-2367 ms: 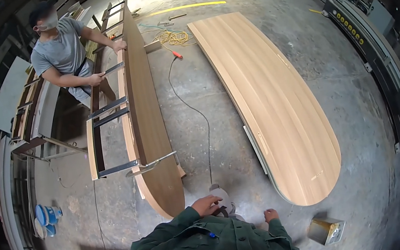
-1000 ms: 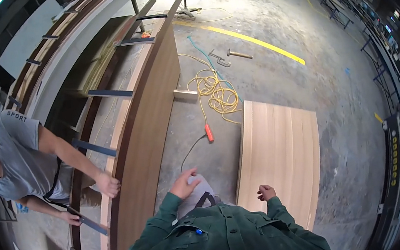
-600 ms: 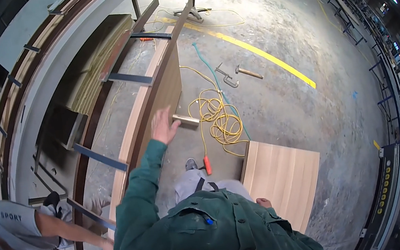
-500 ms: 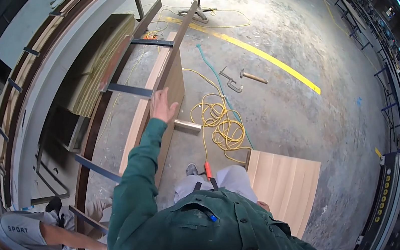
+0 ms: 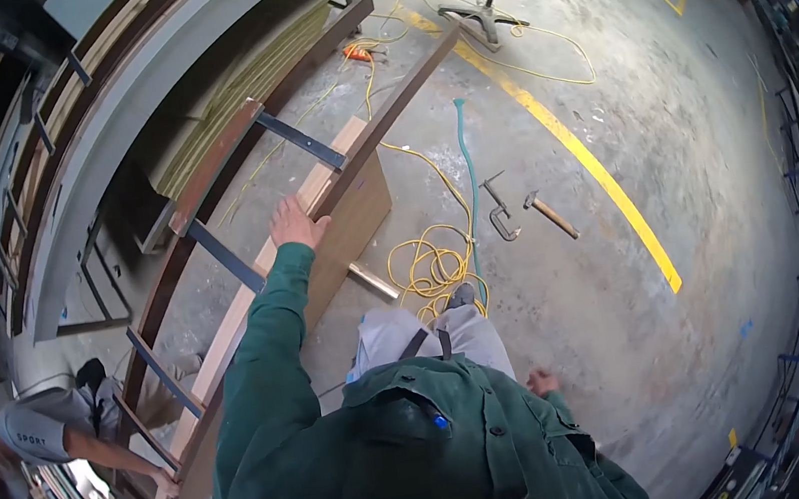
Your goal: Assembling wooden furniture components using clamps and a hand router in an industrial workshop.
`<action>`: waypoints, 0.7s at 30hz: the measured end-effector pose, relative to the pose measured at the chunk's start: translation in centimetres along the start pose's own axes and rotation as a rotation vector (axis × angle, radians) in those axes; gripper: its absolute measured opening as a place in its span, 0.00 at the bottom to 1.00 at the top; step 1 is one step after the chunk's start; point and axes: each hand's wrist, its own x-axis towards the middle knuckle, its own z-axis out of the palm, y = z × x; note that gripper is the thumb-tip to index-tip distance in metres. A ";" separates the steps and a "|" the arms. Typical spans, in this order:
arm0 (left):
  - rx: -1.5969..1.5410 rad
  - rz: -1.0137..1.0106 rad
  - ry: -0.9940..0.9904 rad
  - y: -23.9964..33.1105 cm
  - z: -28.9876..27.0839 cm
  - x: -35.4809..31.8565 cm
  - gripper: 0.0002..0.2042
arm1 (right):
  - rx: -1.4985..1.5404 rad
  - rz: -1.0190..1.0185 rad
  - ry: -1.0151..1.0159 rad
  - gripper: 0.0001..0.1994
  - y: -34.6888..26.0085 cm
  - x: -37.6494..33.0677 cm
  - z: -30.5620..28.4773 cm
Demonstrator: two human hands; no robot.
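Observation:
My left hand [image 5: 295, 225] lies on the upper edge of a long wooden panel [image 5: 346, 226] standing on edge, beside a dark brown rail [image 5: 391, 104]. Its fingers stretch across the light wood strip, with the thumb out toward the rail. Dark crossbars [image 5: 303, 141] link this rail to a second brown rail [image 5: 312, 44], like a ladder. At my right side hangs my right hand [image 5: 541, 381], small in view and touching nothing I can see; its fingers are hard to make out. A short wooden piece [image 5: 373, 281] juts from under the panel.
A co-worker [image 5: 49, 427] bends at the lower left, one hand at the frame's near end. Yellow cord [image 5: 433, 270], a green hose [image 5: 468, 180], a C-clamp [image 5: 502, 221] and a hammer [image 5: 552, 216] lie on the floor. A stand's base [image 5: 486, 21] is beyond.
My view has turned and shifted. My left hand still rests along the panel's top, nearer a different crossbar gap. The slatted wood panel that was beside my right hand has left view.

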 end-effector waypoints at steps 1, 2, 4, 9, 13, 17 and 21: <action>-0.010 -0.032 -0.026 0.5 0.1 -0.3 0.39 | -0.131 -0.016 0.029 0.15 -4.0 2.1 -2.9; -0.010 -0.002 0.000 1.5 0.1 -0.4 0.38 | -0.296 -0.226 0.118 0.15 -6.4 5.3 -6.0; 0.012 -0.007 0.036 1.9 0.2 -0.3 0.37 | -0.806 -0.590 0.348 0.19 -15.9 10.1 -8.4; 0.108 -0.043 0.091 1.3 -0.1 -1.3 0.37 | -0.720 -1.039 0.163 0.20 -47.2 5.3 4.2; 0.086 -0.019 0.136 1.7 -0.1 -1.2 0.37 | -0.991 -1.679 0.020 0.31 -59.1 -1.0 16.8; 0.052 -0.044 0.062 2.1 -0.6 -1.5 0.37 | -1.408 -1.896 -0.222 0.43 -64.3 -3.7 26.3; 0.004 -0.067 0.039 2.2 -1.0 -1.8 0.35 | -1.685 -1.816 -0.605 0.45 -66.3 -2.9 31.4</action>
